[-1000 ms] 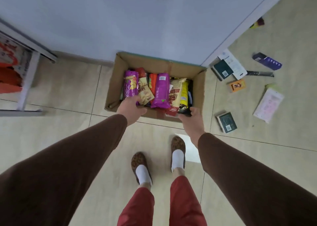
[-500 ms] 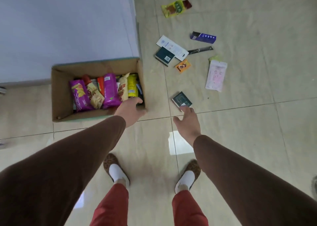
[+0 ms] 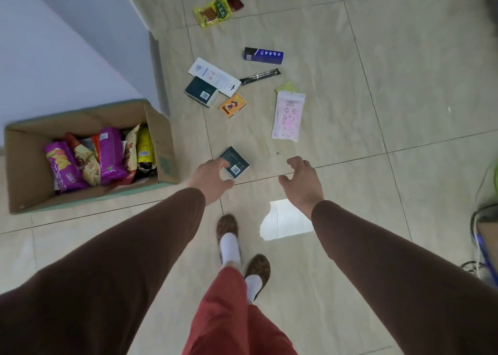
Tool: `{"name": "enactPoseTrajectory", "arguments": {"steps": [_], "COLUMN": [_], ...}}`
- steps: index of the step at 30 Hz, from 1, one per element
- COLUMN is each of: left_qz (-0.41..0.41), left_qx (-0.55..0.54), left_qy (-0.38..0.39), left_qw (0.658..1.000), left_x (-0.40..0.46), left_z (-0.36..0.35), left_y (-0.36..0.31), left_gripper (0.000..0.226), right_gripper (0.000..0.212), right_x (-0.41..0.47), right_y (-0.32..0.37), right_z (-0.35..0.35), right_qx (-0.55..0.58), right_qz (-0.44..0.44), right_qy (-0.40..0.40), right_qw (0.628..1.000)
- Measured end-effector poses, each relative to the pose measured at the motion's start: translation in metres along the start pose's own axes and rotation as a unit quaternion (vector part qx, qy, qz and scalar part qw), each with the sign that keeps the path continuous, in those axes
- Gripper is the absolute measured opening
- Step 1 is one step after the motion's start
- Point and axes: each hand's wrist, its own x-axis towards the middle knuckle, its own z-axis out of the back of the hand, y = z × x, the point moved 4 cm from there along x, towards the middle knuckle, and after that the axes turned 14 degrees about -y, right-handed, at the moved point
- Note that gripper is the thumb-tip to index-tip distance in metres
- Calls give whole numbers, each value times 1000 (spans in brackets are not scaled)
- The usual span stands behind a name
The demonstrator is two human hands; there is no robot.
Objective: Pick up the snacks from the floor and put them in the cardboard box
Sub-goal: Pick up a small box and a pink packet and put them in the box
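The open cardboard box (image 3: 161, 141) stands on the floor at the left, packed with upright snack bags, among them purple ones (image 3: 110, 153). My left hand (image 3: 211, 178) hovers with fingers spread over the near edge of a small dark green box (image 3: 237, 162) lying on the tiles. My right hand (image 3: 303, 179) is held out beside it, fingers apart, holding nothing. Farther off lie a pink pouch (image 3: 287, 116), a small orange box (image 3: 232, 105), another dark box (image 3: 201, 91), a white flat pack (image 3: 214, 76), a black stick pack (image 3: 260, 76), a purple box (image 3: 263, 55) and a yellow-green packet (image 3: 213, 13).
A pale wall corner (image 3: 129, 44) rises just behind the cardboard box. My feet in spotted slippers (image 3: 227, 226) stand below the hands. Cables and a box-like object (image 3: 485, 236) sit at the right edge. A bright reflection (image 3: 285, 220) lies on the tiles.
The view has swung right, away from the cardboard box. My left hand left the box's rim and moved over the small dark green box. My right hand shifted right and spread open.
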Motion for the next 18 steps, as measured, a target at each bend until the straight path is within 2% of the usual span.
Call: {"name": "enactPoseTrajectory", "arguments": {"steps": [11,18], "left_qz": [19,-46], "left_qx": [13,190], "left_qy": [4,73], "left_qw": [1000,978], "left_x": [104,176], "left_z": [-46,-95], "left_y": [-29,-4], "left_gripper": [48,54], "right_gripper": [48,61], "right_x": [141,243], "right_y": [-8,-45], "right_z": [-18,-66], "right_qx": [3,5], "right_qz": [-43,-112], "right_qy": [51,78], "right_qw": [998,991]}}
